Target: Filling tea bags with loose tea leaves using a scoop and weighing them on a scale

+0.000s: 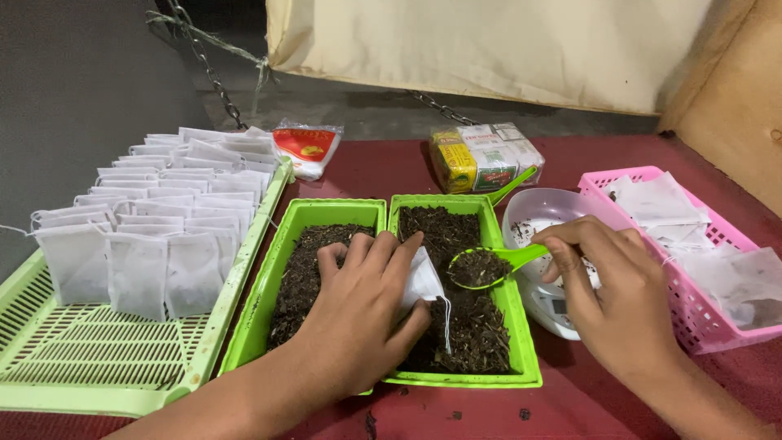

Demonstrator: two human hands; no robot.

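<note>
My left hand (362, 314) pinches a thin white paper sachet (423, 281) open; my right hand (615, 297) tilts a green plastic scoop (489, 265) heaped with crumbly dark tea.

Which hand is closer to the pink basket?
Right. The right hand, holding the green scoop, sits just beside the pink basket; the left hand is farther away over the green trays.

Bare dark-red tabletop (481, 411) lies open in front of the right green plastic tray of loose tea (476, 326); beside it, a clear plastic bowl (546, 208) and pink plastic basket (692, 310) crowd its right.
</note>
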